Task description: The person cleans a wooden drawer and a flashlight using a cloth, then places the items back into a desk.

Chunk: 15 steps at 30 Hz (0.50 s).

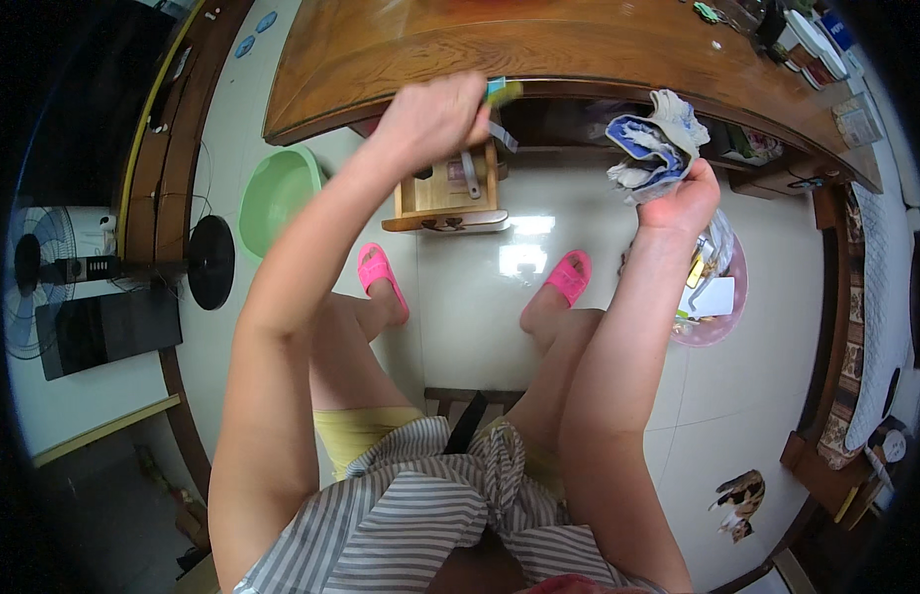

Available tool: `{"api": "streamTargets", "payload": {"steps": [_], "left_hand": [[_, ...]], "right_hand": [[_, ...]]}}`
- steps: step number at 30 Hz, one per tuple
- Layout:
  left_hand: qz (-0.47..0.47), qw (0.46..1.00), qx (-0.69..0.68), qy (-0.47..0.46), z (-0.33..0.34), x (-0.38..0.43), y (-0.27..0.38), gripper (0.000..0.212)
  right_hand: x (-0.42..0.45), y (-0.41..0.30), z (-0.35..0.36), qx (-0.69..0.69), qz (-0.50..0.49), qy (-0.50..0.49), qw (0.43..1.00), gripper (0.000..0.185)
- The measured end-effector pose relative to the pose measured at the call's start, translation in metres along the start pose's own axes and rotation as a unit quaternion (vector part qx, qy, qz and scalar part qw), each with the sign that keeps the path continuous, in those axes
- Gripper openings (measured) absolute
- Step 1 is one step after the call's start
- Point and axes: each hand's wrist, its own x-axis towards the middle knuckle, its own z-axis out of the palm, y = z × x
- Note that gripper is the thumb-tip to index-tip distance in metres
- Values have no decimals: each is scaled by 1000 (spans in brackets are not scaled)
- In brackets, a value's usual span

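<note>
My left hand (438, 115) is closed around a small teal and yellow-green object (502, 90) at the front edge of the wooden table. Motion blur hides what kind of thing it is. Below that hand, a short pale strip (504, 137) shows; I cannot tell whether it belongs to the held object. An open wooden drawer (445, 221) lies under my left wrist, with a grey flat tool (470, 175) inside. My right hand (686, 200) grips a crumpled blue and white cloth (657, 148), raised just in front of the table edge.
The brown wooden table (445, 44) spans the top, with jars (809, 52) at its right end. A green basin (278, 197) stands left of the drawer. Under my right forearm sits a pink bin (736, 297) of rubbish. A cat (741, 501) lies on the floor at right.
</note>
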Motion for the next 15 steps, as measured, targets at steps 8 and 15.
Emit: {"api": "streamTargets", "payload": {"steps": [8, 15], "left_hand": [[-177, 921, -60, -343, 95, -116, -33, 31], [-337, 872, -132, -329, 173, -133, -33, 28]], "right_hand": [[-24, 25, 15, -35, 22, 9, 999, 50], [-31, 54, 20, -48, 68, 2, 997, 49]]}}
